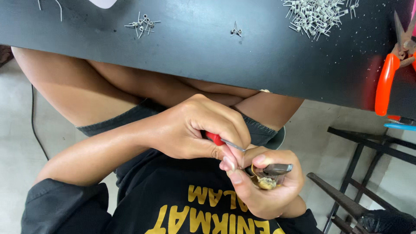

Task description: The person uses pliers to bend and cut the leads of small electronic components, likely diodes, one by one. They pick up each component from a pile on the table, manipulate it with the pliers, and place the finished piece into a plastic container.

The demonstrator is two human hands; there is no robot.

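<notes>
The hands meet close to the person's chest, below the near edge of the black counter (208, 47). The left hand (197, 128) is closed around a small screwdriver (225, 141) with a red handle, its thin metal shaft pointing toward the other hand. The right hand (266, 186) is clamped on a small metal part (275, 170) with a coil of pale wire (266, 183) pinched beneath it; thumb and fingers of both hands touch at the tip of the tool. Beyond the hands, on the counter, lie a heap of small grey wire coils (314, 15) to the far right, a smaller cluster (143, 24) to the far left and a few coils (236, 31) between. Orange-handled cutters (390, 73) lie at the right edge.
</notes>
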